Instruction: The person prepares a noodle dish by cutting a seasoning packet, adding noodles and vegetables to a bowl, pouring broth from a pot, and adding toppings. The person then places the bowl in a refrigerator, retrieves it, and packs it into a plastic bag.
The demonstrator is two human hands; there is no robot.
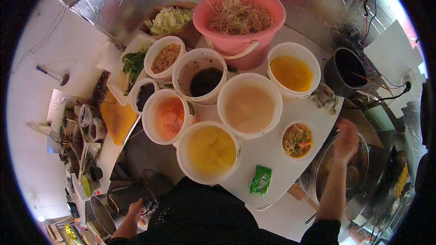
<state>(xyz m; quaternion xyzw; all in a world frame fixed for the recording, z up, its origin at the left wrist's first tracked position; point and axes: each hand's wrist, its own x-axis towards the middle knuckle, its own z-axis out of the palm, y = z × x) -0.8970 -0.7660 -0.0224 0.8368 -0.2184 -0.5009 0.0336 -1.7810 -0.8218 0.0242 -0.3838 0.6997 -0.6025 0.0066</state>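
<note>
At the lower left, my left hand (137, 207) is beside a dark metal cylinder (127, 199); whether its fingers grip anything is unclear. My right hand (348, 139), blurred, is over or beside a large round vessel (320, 173) past the table's right edge. The nearest thing on the table to it is a small bowl of noodles in broth (297, 140). A green printed packet (261, 180) lies at the table's near corner. White plastic buckets crowd the middle, including one with yellow liquid (209, 153), one with cloudy beige liquid (250, 107) and one with reddish-orange contents (170, 117).
A pink bucket of dry strands (240, 15) stands at the back, left of an orange-yellow liquid bucket (293, 69). Chopped cabbage (172, 20) and leafy greens (134, 63) sit back left. A dark bin (347, 68) and loose wires (385, 76) are at right.
</note>
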